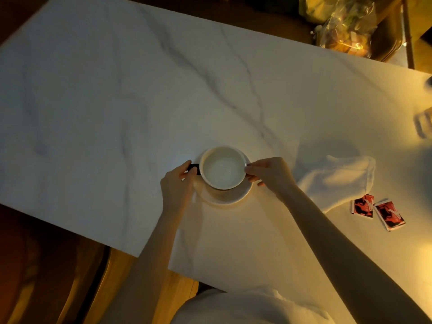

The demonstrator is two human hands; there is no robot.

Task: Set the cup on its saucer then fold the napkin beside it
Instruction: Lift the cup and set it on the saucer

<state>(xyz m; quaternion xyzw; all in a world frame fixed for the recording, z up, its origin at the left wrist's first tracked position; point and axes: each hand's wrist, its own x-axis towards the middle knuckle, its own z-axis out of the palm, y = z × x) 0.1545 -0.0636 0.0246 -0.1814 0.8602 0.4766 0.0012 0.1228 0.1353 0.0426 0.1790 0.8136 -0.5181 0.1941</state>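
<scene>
A white cup (223, 168) with a dark handle on its left side stands on a white saucer (230, 198) near the table's front edge. My left hand (178, 184) pinches the dark handle. My right hand (272, 175) touches the cup's right rim with its fingertips. The cup is empty inside. A crumpled white napkin (336, 181) lies unfolded on the table just right of my right wrist.
The white marble table (117, 101) has a stepped front edge. Two red sachets (376, 212) lie right of the napkin. A clear bag (348, 29) sits beyond the far right edge. A blurred glass object (424, 123) is at the right border.
</scene>
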